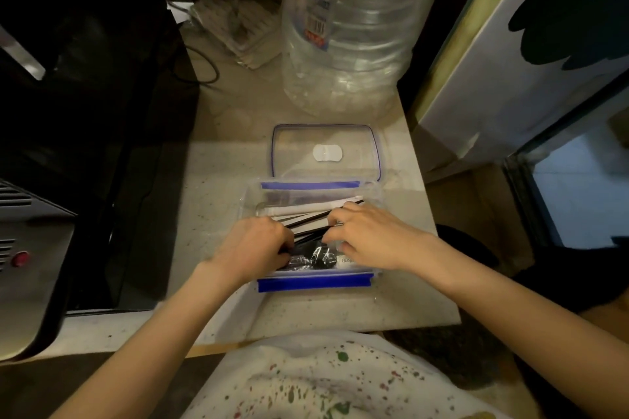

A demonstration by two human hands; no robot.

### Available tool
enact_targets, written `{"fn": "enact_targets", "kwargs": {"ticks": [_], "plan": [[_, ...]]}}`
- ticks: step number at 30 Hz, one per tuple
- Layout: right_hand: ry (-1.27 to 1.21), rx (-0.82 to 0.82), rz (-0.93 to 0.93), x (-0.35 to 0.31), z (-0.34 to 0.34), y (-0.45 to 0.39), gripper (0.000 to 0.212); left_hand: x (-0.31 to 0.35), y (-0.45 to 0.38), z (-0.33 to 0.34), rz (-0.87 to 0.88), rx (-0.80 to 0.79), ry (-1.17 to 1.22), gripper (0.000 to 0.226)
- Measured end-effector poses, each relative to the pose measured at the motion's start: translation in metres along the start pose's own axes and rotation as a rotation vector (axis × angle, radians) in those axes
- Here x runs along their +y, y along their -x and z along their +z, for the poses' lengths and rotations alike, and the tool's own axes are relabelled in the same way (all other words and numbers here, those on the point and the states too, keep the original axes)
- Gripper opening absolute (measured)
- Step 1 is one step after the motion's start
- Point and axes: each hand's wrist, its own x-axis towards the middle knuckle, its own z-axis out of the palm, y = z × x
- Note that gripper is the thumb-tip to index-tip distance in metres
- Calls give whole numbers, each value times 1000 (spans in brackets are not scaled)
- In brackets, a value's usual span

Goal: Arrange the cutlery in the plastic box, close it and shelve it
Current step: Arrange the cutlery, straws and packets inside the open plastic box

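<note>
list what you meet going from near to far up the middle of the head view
blue clip on the box's near edge → wrapped cutlery in the plastic box → box lid lying flat → big clear water bottle

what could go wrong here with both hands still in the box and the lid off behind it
The black sticks lie slanted across the plastic box with ends near its right rim; left like that, they could jam the lid when it goes on. The box sits near the counter's front edge, so a push from the left hand or right hand might slide it off. Lifting the lid could also bump the big water bottle just behind.
</note>
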Motion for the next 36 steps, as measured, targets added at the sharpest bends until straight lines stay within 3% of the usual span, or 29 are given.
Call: {"fn": "enact_targets", "kwargs": {"ticks": [9, 16, 26, 36], "plan": [[-28, -56, 32, 15, -5, -2, 27, 2, 0, -2, -29, -70, 38, 25], [-67, 159, 3, 4, -6, -16, 24, 4, 0, 0, -67, -91, 59, 23], [-11, 73, -60, -2, 4, -38, 17, 7, 2, 2, -118, -51, 53, 22], [83, 163, -79, 1, 10, -40, 16, 9, 5, 5, -162, -18, 57, 22]]}}
